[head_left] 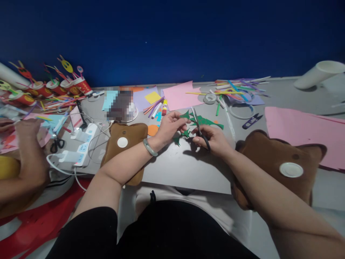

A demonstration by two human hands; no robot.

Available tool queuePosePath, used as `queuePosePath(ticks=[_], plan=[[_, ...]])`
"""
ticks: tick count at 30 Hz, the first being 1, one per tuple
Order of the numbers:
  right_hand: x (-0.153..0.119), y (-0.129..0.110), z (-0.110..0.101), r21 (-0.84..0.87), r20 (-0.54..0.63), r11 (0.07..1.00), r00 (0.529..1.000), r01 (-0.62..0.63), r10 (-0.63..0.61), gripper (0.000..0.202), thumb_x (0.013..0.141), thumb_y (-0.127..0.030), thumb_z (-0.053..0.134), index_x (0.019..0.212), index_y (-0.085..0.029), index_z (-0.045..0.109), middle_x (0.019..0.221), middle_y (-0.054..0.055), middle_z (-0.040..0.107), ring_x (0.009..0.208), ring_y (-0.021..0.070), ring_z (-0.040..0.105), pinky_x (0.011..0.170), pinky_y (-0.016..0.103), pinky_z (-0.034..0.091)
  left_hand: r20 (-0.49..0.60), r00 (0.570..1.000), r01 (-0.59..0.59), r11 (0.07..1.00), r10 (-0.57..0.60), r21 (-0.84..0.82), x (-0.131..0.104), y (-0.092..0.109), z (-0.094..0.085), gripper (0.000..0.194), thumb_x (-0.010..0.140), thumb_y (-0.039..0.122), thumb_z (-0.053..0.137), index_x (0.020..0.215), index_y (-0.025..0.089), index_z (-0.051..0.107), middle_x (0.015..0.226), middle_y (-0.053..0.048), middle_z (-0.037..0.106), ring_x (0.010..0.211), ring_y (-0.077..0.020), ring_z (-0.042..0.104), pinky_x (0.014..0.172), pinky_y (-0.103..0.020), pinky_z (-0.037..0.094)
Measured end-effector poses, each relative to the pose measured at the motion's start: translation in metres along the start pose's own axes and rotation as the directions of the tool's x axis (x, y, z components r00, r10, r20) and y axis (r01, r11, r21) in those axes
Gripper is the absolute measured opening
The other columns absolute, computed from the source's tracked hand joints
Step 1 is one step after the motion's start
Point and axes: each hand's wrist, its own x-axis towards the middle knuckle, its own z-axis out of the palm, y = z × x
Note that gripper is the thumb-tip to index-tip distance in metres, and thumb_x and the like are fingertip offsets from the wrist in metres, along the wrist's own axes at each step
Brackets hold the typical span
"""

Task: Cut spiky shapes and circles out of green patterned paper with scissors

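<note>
My left hand (172, 126), with a bracelet at its wrist, pinches a spiky piece of green paper (184, 115). Scissors (197, 124) with dark handles are gripped in my right hand (211, 139), their blades pointing up and away beside the green piece. Below my left fingers, small jagged green scraps (185, 133) show near the table top. Behind the scissors lies a larger green paper sheet (208, 121) with cut edges. Whether the blades touch the paper I cannot tell.
Brown cushions (272, 163) flank my arms. A power strip (85, 145) with cables is at left, near a co-worker's arm (31, 154). Further back are pink paper (180, 94), a glue stick (164, 107), tape (210, 98), thread snips (252, 121) and decorated red cups (82, 86).
</note>
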Motion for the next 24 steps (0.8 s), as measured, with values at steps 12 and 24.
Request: queuePosePath(ticks=[12, 24], plan=[[0.0018, 0.0009, 0.0007, -0.03, 0.031, 0.998, 0.998, 0.054, -0.053, 0.056, 0.066, -0.063, 0.097, 0.088, -0.019, 0.07, 0.064, 0.0, 0.069, 0.051, 0.016, 0.064, 0.048, 0.028, 0.054, 0.11, 0.989, 0.095, 0.995, -0.094, -0.006, -0.0037, -0.0065, 0.0028, 0.039, 0.084, 0.025, 0.085, 0.08, 0.02, 0.046, 0.065, 0.006, 0.068, 0.051, -0.0048, 0.059, 0.053, -0.018, 0.043], [0.001, 0.0015, 0.0, -0.027, 0.016, 0.998, 0.998, 0.061, -0.06, 0.056, 0.066, -0.062, 0.097, 0.089, -0.02, 0.07, 0.065, 0.001, 0.067, 0.054, 0.0164, 0.062, 0.048, 0.03, 0.054, 0.154, 0.979, 0.137, 0.99, -0.133, -0.018, -0.0046, -0.0051, 0.003, 0.03, 0.083, 0.018, 0.078, 0.076, 0.019, 0.049, 0.064, 0.004, 0.069, 0.051, -0.0048, 0.059, 0.053, -0.018, 0.043]])
